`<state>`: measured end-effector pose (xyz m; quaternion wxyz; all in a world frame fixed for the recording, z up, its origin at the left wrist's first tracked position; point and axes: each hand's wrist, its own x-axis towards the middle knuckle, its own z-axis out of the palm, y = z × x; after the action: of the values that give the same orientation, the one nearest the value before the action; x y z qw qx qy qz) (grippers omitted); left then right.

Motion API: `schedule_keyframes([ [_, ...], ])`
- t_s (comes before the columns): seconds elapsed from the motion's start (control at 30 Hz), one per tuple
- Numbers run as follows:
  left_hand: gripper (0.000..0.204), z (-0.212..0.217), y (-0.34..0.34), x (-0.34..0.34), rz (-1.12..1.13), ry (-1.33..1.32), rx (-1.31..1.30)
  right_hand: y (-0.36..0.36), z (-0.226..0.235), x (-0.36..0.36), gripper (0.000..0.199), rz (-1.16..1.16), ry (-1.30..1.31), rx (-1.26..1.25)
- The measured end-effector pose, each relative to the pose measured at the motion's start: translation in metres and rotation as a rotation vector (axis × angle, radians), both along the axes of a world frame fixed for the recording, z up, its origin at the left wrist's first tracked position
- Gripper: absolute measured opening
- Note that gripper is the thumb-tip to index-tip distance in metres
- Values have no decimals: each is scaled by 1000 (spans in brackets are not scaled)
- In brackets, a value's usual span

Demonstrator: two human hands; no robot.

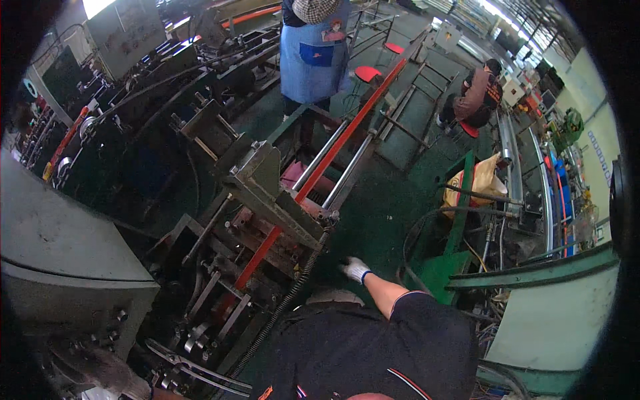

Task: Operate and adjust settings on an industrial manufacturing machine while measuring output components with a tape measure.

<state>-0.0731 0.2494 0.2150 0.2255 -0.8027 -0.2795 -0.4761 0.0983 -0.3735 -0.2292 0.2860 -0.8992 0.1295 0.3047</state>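
Head view: long red bar (350,127) slants from the upper right of centre down to the lower left of centre, between two steel rods (321,155), under the grey-green clamp block (261,175) and into the dark press-like machine (230,267).

Left hand (103,370), gloved, at the lower left, close by the grey machine housing (63,233); fingers dim and blurred, cannot tell whether spread or closed, or on what. Right hand (355,269), pale glove, right of the coiled hose (291,288), over the dark green floor (383,220); its fingers lose themselves in shadow, cannot tell their state; no held object made out.

Progress, as judged: loading looks done, the bar lying through the machine. Whatever working the bar gets seems left; no cut, bend or detached piece made out. Lower end too dark to check, so stage uncertain.
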Motion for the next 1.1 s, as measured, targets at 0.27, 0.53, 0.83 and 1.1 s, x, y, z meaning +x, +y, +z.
schedule_keyframes([
  [0.27,58,-3,6,0,3,-20,89,7,10,0,57,-13,82,79],
  [0.53,57,-6,4,11,-16,-39,66,-2,-7,-18,62,-14,16,-12],
  [0.83,55,-10,-7,27,7,-56,57,-13,8,-1,53,8,111,89],
  [1.1,53,-9,-24,42,21,-64,31,-8,10,85,59,3,48,86],
])
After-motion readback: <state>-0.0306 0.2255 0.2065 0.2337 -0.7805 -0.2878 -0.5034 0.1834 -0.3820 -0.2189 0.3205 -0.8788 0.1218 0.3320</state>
